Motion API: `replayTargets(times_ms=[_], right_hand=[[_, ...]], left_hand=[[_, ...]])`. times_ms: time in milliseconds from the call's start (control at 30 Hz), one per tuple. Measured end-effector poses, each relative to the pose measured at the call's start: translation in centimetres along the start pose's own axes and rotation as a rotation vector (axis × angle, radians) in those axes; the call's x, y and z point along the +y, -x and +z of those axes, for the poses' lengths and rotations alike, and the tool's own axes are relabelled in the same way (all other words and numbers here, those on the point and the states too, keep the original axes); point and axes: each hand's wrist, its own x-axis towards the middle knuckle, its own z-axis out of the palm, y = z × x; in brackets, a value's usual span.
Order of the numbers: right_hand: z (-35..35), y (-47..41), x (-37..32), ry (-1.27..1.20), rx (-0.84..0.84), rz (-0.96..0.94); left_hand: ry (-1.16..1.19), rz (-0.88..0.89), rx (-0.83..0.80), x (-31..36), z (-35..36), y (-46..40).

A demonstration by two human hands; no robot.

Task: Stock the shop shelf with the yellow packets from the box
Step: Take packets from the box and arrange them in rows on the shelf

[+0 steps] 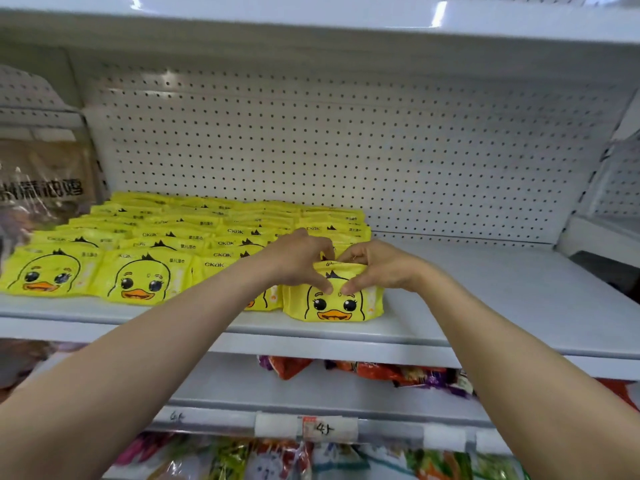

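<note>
Left hand [298, 261] and right hand [375, 266] together grip the top of one yellow duck packet [332, 301], fingers curled behind it, thumbs pressed on its front, packet upright at the white shelf [502, 306] front edge, rows of matching yellow packets [145, 244] at its nine o'clock, pegboard back wall [346, 140] at twelve o'clock.

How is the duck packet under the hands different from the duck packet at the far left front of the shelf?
The held packet is pinched by the left hand and right hand; the far-left packet lies untouched. The held packet ends its row beside bare shelf; the far-left one sits by a brown bag. Both are yellow, duck-faced, facing front.
</note>
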Motion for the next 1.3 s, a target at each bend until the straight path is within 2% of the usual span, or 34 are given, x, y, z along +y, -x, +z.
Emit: replayTargets(times_ms=[67, 233, 500, 733, 1000, 1167, 1300], right_hand=[[0.6, -0.2, 0.1, 0.024, 0.017, -0.019], [0.7, -0.1, 0.4, 0.253, 0.191, -0.063], [1.1, 0.2, -0.1, 0.623, 0.273, -0.041], [1.7, 0.9, -0.5, 0.668, 0.3, 0.014], [2.9, 1.9, -0.8, 0.764, 0.352, -0.03], [2.5, 2.5, -2.3, 0.807, 0.366, -0.063], [2.5, 3.1, -4.5, 0.746, 0.416, -0.128]], left_hand=[[-0.049, -0.038, -0.003, -0.4, 0.6, -0.1], [-0.073, -0.063, 0.044, -0.9, 1.1, -0.5], [-0.062, -0.041, 0.206, -0.8, 2.1, -0.2], [-0.137, -0.092, 0.32, -0.3, 3.3, 1.0], [-0.173, -0.211, 0.364, 1.1, 4.0, 2.4], [-0.112, -0.272, 0.395, 1.7, 3.5, 4.0], [-0.06, -0.347, 0.446, 1.5, 1.7, 6.9]])
